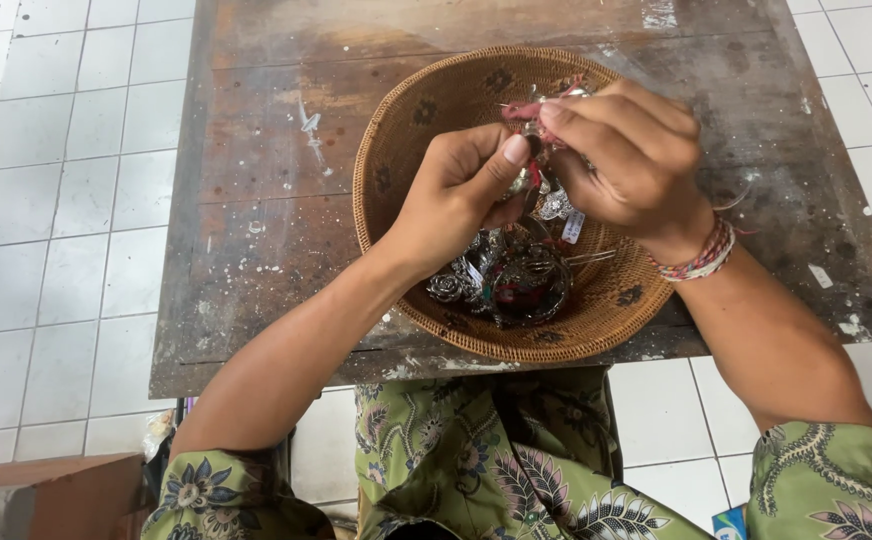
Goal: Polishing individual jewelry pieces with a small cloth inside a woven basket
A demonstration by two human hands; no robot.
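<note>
A round woven basket (396,150) sits on a worn wooden board (266,200). Inside it lies a heap of silver jewellery (506,280), with ornate pieces and small white tags. My left hand (461,195) and my right hand (621,150) meet above the basket and together pinch a small silver piece (534,172) tied with pinkish-red thread. My right wrist wears a band of coloured bracelets (701,255). The fingers hide most of the held piece.
The wooden board rests on a white tiled floor (66,200) and is stained with paint spots. My lap in green patterned cloth (486,460) lies below the board's near edge. A brown wooden block (46,495) sits at the lower left.
</note>
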